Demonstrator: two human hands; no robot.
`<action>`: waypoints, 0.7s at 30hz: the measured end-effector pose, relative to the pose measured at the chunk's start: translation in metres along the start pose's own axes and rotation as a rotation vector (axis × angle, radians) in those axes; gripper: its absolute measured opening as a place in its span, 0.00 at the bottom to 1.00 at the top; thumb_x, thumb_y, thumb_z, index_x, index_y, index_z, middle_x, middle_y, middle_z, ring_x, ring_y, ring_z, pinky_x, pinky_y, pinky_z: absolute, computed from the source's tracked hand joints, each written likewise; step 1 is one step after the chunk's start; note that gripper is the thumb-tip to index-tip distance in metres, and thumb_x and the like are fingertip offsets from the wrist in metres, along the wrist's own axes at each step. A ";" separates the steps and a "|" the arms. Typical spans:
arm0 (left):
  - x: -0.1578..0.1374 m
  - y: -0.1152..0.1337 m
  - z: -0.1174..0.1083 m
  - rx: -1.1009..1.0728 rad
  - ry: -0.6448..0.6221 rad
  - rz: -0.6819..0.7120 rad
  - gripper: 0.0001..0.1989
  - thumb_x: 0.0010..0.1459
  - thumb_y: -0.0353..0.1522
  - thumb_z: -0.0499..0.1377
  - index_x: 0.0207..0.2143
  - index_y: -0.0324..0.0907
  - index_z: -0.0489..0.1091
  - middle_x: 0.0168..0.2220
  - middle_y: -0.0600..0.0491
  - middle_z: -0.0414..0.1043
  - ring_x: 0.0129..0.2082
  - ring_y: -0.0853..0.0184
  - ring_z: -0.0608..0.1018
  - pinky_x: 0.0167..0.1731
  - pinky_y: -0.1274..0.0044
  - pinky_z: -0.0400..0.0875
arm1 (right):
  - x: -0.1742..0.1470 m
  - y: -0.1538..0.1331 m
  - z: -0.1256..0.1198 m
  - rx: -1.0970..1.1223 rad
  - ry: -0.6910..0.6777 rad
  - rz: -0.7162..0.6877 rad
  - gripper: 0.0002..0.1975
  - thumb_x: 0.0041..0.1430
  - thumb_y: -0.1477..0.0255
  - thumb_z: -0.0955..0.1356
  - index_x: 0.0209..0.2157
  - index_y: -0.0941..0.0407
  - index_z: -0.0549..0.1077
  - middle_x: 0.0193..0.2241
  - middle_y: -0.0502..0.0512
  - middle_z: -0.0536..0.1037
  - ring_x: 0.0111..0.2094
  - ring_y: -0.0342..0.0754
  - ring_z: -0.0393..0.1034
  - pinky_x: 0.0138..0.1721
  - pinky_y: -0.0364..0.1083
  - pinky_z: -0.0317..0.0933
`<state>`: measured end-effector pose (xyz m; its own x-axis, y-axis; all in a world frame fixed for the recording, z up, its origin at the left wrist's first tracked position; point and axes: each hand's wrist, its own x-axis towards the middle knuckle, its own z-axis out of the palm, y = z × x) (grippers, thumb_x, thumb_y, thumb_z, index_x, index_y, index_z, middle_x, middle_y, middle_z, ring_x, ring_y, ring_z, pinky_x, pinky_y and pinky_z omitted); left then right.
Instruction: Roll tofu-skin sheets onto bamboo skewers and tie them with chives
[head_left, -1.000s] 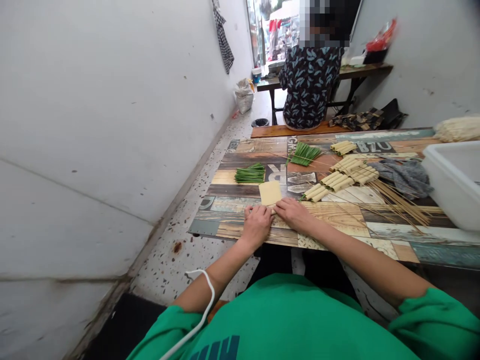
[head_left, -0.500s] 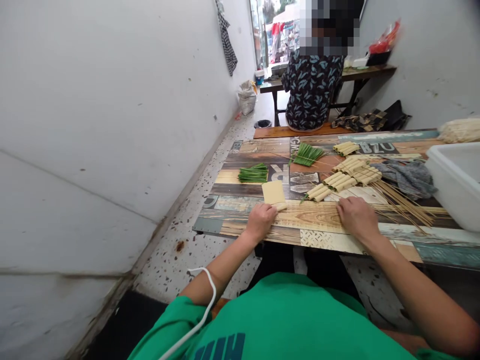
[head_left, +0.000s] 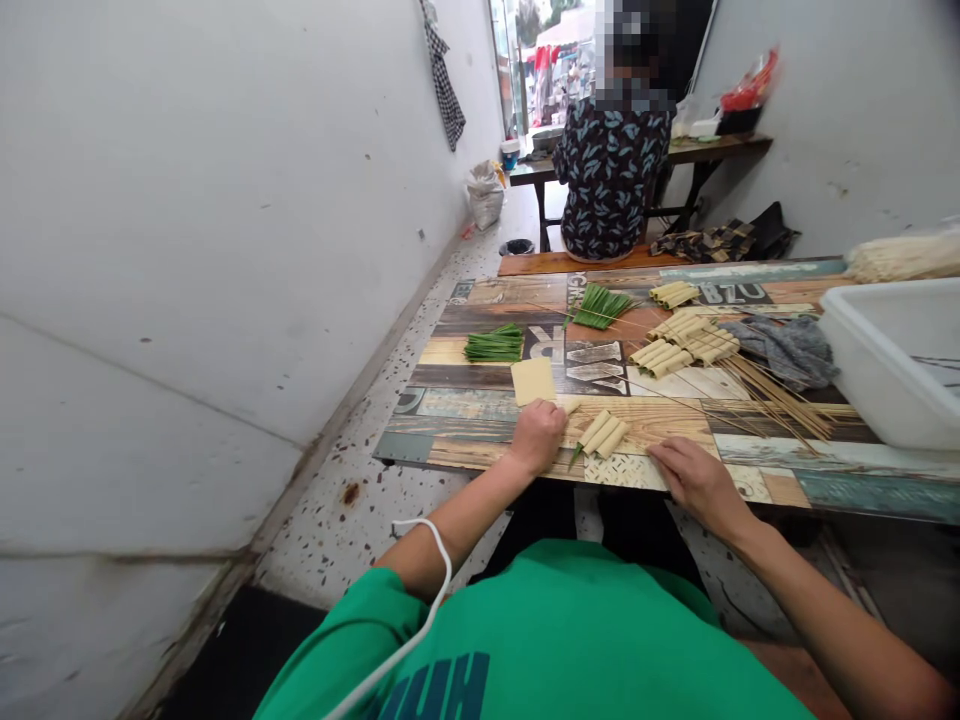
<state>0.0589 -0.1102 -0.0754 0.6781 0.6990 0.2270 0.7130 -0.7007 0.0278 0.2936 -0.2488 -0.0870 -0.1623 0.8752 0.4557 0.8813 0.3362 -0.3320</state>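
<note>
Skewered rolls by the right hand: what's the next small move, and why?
Probably slide the new roll under the left hand up against the skewered rolls and push it onto their skewer. The right hand rests near the skewer's end, the three rolls lie between the hands, and the rows farther back look longer.

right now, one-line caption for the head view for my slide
Left hand rests on a small roll by a tofu-skin sheet; right hand lies on the table beside a skewer of rolls.
</note>
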 end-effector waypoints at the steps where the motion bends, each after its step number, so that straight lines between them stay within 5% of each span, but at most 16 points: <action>1: 0.001 0.001 0.000 -0.005 -0.005 -0.007 0.11 0.66 0.29 0.53 0.31 0.39 0.72 0.31 0.47 0.72 0.35 0.63 0.71 0.37 0.73 0.65 | 0.000 -0.001 0.000 -0.006 -0.012 -0.002 0.14 0.67 0.72 0.58 0.38 0.56 0.75 0.33 0.59 0.76 0.35 0.50 0.70 0.36 0.48 0.66; 21: 0.003 0.004 -0.001 -0.049 0.008 -0.032 0.12 0.66 0.29 0.52 0.32 0.39 0.72 0.30 0.47 0.71 0.35 0.63 0.71 0.37 0.72 0.65 | 0.003 -0.012 -0.007 -0.077 -0.111 0.048 0.16 0.67 0.73 0.57 0.33 0.55 0.74 0.31 0.58 0.73 0.33 0.49 0.67 0.33 0.45 0.61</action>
<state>0.0635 -0.1106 -0.0737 0.6533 0.7202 0.2335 0.7245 -0.6842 0.0831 0.2854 -0.2528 -0.0758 -0.1631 0.9241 0.3456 0.9200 0.2690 -0.2850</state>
